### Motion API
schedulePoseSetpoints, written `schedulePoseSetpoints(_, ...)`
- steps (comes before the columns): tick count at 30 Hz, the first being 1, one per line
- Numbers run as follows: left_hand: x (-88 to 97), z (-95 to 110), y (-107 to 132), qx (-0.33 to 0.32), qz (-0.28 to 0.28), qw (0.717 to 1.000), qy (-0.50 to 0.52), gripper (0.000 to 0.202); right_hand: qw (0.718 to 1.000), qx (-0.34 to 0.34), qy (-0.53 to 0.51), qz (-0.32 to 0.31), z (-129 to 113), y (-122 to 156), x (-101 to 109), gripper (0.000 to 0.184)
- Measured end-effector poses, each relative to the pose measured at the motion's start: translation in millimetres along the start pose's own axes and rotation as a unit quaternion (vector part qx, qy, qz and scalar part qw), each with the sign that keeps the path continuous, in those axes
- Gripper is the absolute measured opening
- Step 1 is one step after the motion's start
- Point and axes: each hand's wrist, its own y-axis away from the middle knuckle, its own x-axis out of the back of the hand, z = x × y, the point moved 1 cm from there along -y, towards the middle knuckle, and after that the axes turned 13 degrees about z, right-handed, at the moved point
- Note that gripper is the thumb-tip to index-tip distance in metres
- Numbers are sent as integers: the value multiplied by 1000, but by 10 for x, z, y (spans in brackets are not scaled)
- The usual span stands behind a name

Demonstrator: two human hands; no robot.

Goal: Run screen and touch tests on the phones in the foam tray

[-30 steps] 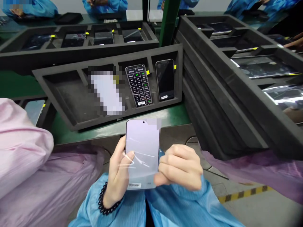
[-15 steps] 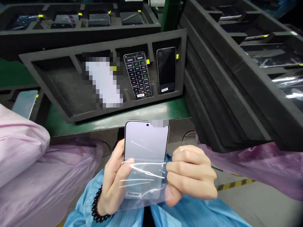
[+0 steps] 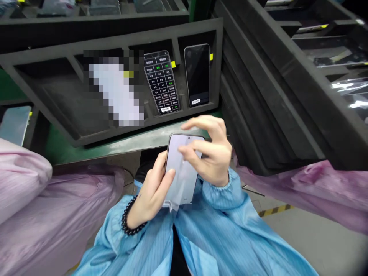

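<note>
My left hand [image 3: 153,188] grips a smartphone [image 3: 186,176] along its left edge, with the thumb lying over the front. The phone's screen glows pale white, and its camera hole shows near the top. Over the upper right of the screen is my right hand [image 3: 211,149]. Its thumb and a finger are pinched together above the glass, while another finger is stretched away past the phone's top edge. A creased clear plastic film [image 3: 172,205] runs from around that pinch down across the screen and bunches at the lower left corner. The exact contact at the fingertips is blurred.
Beyond the phone, a black foam tray [image 3: 94,140] holds a phone with a test grid [image 3: 162,84], a dark-screen phone [image 3: 197,74] and a pixelated pale item [image 3: 117,92]. Stacked foam trays [image 3: 258,115] rise at right. Pink plastic-covered bundles [image 3: 71,207] flank me.
My right hand has moved from the phone's lower right up over its upper screen. The film, spread across the lower half before, is now narrow and bunched. The view has shifted slightly.
</note>
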Motion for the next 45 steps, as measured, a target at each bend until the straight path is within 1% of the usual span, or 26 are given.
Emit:
schedulePoseSetpoints(2,-24,9,-66,40,1,998,56,46,995,-86,-45,-24,89,-7,-70,44)
schedulePoseSetpoints(5,-52,52,-137,120,-3,982,146,47,966,-206,-145,-65,214,32,-155,46)
schedulePoseSetpoints(7,-60,100,-158,167,-6,970,177,50,948,-248,-183,-82,277,62,-196,51)
schedulePoseSetpoints(9,-67,162,-163,186,-2,961,204,53,943,-265,-182,-84,312,75,-224,59)
schedulePoseSetpoints(11,-76,224,-160,188,-4,957,221,56,944,-270,-171,-80,319,65,-240,64)
schedulePoseSetpoints(14,-94,292,-150,190,-16,956,222,57,944,-269,-178,-73,302,21,-249,64)
schedulePoseSetpoints(17,-98,325,-142,185,-16,958,219,55,951,-255,-156,-78,293,-20,-260,66)
schedulePoseSetpoints(20,-82,341,-139,185,-13,959,212,53,957,-244,-130,-87,295,-42,-279,64)
schedulePoseSetpoints(23,-57,360,-145,191,-12,961,201,54,956,-255,-114,-87,295,-49,-286,61)
schedulePoseSetpoints(25,-45,373,-152,197,-9,960,198,55,958,-255,-88,-95,292,-48,-281,53)
schedulePoseSetpoints(28,-52,386,-157,202,-14,958,203,55,969,-204,-25,-138,283,-45,-271,22)
schedulePoseSetpoints(29,-60,386,-157,199,-13,959,203,55,971,-183,-9,-152,279,-44,-269,15)
schedulePoseSetpoints(31,-76,382,-152,186,3,962,198,56,973,-159,6,-165,269,-46,-267,10)
schedulePoseSetpoints(34,-81,367,-132,171,26,967,189,58,974,-171,6,-146,249,-60,-261,13)
schedulePoseSetpoints(38,-51,353,-101,149,8,970,191,51,974,-193,-21,-113,208,-98,-226,22)
schedulePoseSetpoints(40,-44,352,-89,131,2,971,199,47,972,-204,-14,-114,184,-118,-197,25)
schedulePoseSetpoints(42,-50,351,-80,124,8,972,201,46,970,-213,-3,-117,163,-132,-172,24)
schedulePoseSetpoints(44,-62,343,-74,128,21,973,193,48,969,-220,-21,-112,152,-141,-162,27)
schedulePoseSetpoints(45,-62,337,-73,129,26,973,189,49,968,-222,-44,-107,155,-144,-165,33)
